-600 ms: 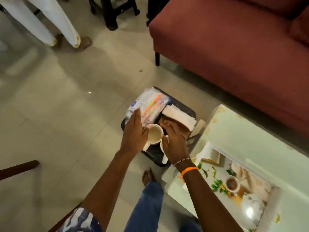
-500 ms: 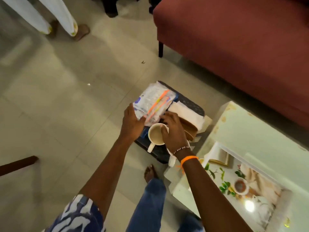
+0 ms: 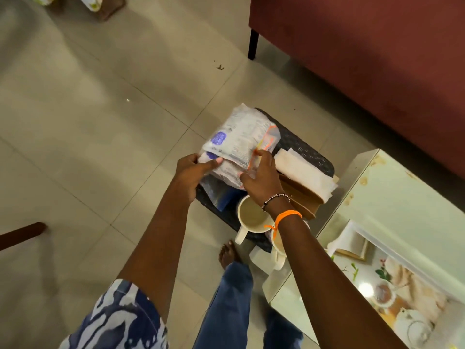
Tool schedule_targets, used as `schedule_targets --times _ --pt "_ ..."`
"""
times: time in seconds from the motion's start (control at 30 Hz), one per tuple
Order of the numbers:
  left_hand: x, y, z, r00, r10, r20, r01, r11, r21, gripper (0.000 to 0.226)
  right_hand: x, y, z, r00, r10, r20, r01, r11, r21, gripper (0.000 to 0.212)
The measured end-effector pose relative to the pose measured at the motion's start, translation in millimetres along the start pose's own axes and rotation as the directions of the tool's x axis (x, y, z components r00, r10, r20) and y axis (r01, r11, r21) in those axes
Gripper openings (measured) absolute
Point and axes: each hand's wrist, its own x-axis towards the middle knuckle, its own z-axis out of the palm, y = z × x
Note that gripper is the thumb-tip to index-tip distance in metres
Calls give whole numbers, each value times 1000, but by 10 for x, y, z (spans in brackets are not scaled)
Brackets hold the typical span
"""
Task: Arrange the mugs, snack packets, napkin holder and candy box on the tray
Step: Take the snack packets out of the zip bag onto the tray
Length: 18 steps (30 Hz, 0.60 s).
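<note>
A dark woven tray (image 3: 297, 143) sits low beside the white table. Both hands grip a white snack packet (image 3: 241, 139) with orange stripes, lifted over the tray's far left part: my left hand (image 3: 193, 172) on its near left edge, my right hand (image 3: 261, 180) on its near right edge. Another clear-and-blue packet (image 3: 219, 192) lies under it. A cream mug (image 3: 251, 217) stands at the tray's near edge; a second mug (image 3: 279, 248) is mostly hidden by my right forearm. The brown napkin holder (image 3: 302, 195) with white napkins (image 3: 304, 172) lies on the tray's right side.
A white table (image 3: 392, 205) with a glass-covered printed top stands on the right. A maroon sofa (image 3: 364, 59) fills the back right. My bare foot (image 3: 227, 254) and jeans leg are just below the tray. A dark wooden piece (image 3: 20, 234) juts in at the left.
Both hands left the mugs and took hold of the white snack packet, raising and tilting it over the tray. The camera has shifted closer.
</note>
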Motion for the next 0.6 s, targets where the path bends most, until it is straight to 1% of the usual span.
schedule_targets --times 0.07,0.1,0.17,0.2,0.23,0.27,0.3,0.33,0.37,0.4,0.43,0.47,0.5,0.53,0.57,0.6 --pt "-95 103 25 999 44 -5 -44 993 -112 35 -5 -38 -31 1000 22 11 -23 998 55 57" --pt "-154 161 61 996 90 -15 -91 981 -171 34 -3 -41 -45 1000 18 10 -19 999 48 54" --pt "-308 285 167 973 225 -55 -232 940 -252 34 -24 -48 -85 1000 -18 -2 18 999 -34 48" --pt "-397 330 235 948 308 -80 -319 917 -239 33 -52 -48 -115 999 -37 -26 36 998 -54 45" --pt "-502 367 304 911 398 -103 -411 895 -173 32 -95 -54 -149 997 -45 -69 43 999 -27 43" --pt "-611 379 371 864 490 -112 -499 864 -71 33 -157 -69 -188 992 -23 -124 32 997 67 42" --pt "-738 371 432 807 581 -103 -580 813 47 36 -241 -82 -250 983 17 -184 25 975 222 41" --pt "-872 341 492 746 662 -72 -649 747 147 40 -338 -88 -326 973 66 -222 31 912 409 40" --pt "-1022 292 554 687 726 -23 -705 674 221 41 -448 -74 -419 968 114 -224 39 810 585 41" --pt "-1178 228 623 629 777 37 -755 598 269 41 -561 -39 -525 970 148 -191 36 694 719 44" --pt "-1316 153 685 569 816 101 -799 519 304 38 -659 5 -625 976 169 -139 14 584 811 50" --pt "-1463 58 764 502 846 177 -841 430 328 34 -780 79 -741 980 182 -85 -15 489 872 60" --pt "-1606 -50 844 442 859 257 -873 347 343 28 -911 166 -851 983 175 -55 -24 419 907 70" --pt "-1751 -173 933 398 855 332 -894 280 351 23 -1050 267 -949 987 152 -58 -2 371 929 73" --pt "-1905 -292 1026 373 837 401 -905 231 358 19 -1201 374 -1035 988 132 -85 35 341 939 69" --pt "-2032 -409 1107 359 809 466 -910 192 367 20 -1332 485 -1101 982 144 -123 68 341 938 60"
